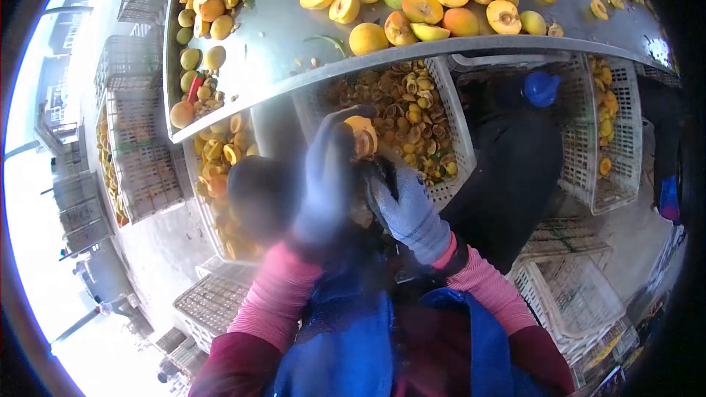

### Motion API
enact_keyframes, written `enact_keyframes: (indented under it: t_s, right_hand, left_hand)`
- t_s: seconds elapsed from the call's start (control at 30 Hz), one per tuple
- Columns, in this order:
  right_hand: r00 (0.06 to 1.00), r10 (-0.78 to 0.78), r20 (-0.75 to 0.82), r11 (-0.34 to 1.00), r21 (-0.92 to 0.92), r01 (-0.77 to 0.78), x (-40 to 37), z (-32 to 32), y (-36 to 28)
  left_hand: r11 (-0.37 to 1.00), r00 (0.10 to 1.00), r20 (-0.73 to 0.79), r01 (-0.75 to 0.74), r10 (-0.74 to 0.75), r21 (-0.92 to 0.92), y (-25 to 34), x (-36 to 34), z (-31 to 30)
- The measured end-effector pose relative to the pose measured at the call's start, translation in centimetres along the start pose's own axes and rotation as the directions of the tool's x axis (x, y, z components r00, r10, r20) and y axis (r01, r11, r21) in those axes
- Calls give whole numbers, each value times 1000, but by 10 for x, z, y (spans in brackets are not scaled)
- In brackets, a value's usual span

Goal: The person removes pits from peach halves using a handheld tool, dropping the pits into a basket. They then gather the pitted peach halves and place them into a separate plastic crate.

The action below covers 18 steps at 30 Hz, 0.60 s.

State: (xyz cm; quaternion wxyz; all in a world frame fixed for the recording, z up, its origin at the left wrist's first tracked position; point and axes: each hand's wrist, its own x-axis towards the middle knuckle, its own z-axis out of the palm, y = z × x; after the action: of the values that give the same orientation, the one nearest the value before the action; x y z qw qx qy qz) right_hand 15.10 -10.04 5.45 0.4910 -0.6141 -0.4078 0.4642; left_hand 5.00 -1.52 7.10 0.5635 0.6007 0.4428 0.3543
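Note:
My left hand (327,176), in a grey-blue glove with a dark palm, is closed on a halved yellow-orange fruit (362,136), its cut face showing a brown centre. Close beside it on the right, my right hand (404,202), gloved alike, has its fingers bent around something dark that I cannot make out. Both hands are over the near side of a white crate (457,129) that holds brown pits and small fruit pieces (412,103). Blur softens the left glove.
A metal table (276,29) with whole and halved fruits (423,7) spans the top. A crate of fruit halves (220,169) stands at left, another crate (618,140) at right. Stacked crates (577,294) are lower right. A blue object (542,89) lies beyond my dark-clothed leg.

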Motion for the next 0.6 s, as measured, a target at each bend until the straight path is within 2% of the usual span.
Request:
enact_keyframes:
  t_s: [0.13, 0.17, 0.2, 0.27, 0.3, 0.37, 0.43, 0.5, 0.53, 0.57, 0.6]
  right_hand:
    - [993, 20, 114, 1000, -3, -20, -7, -3, -8]
    - [992, 22, 125, 1000, 8, -24, -11, -2, -9]
    - [991, 26, 135, 999, 18, -29, -14, -2, -8]
    - [991, 51, 126, 972, 223, -79, -17, 0, -4]
    - [989, 84, 120, 944, 308, -117, -18, 3, -3]
    - [980, 171, 102, 865, 460, -199, -20, 9, -2]
    - [966, 240, 93, 787, 564, -250, -19, 12, 1]
    - [954, 278, 107, 719, 636, -281, -20, 16, 6]
    - [991, 125, 38, 862, 491, -127, -22, 18, 13]
    - [999, -46, -1, 947, 317, 44, -24, 18, 21]
    - [996, -88, 19, 961, 263, 80, -25, 16, 21]
  left_hand:
    - [970, 997, 44, -73, 65, 230, -4, -4, -12]
    - [975, 995, 91, -67, 49, 211, -3, -4, -16]
    - [957, 991, 102, -114, 89, 269, -8, -5, -17]
    - [903, 978, 123, -204, 169, 379, -19, -8, -19]
    - [841, 949, 143, -316, 281, 440, -19, -5, -18]
    - [876, 965, 97, -263, 245, 405, -11, -5, -14]
    - [983, 997, 9, 76, -79, 169, 23, -4, 4]
    - [990, 998, 1, 59, -60, 127, 20, -6, 9]
    - [993, 999, -4, 52, -52, 107, 17, -7, 8]
    - [973, 985, 70, -169, 160, 155, 1, -8, 3]
    - [967, 984, 118, -153, 131, 202, 4, -9, -2]
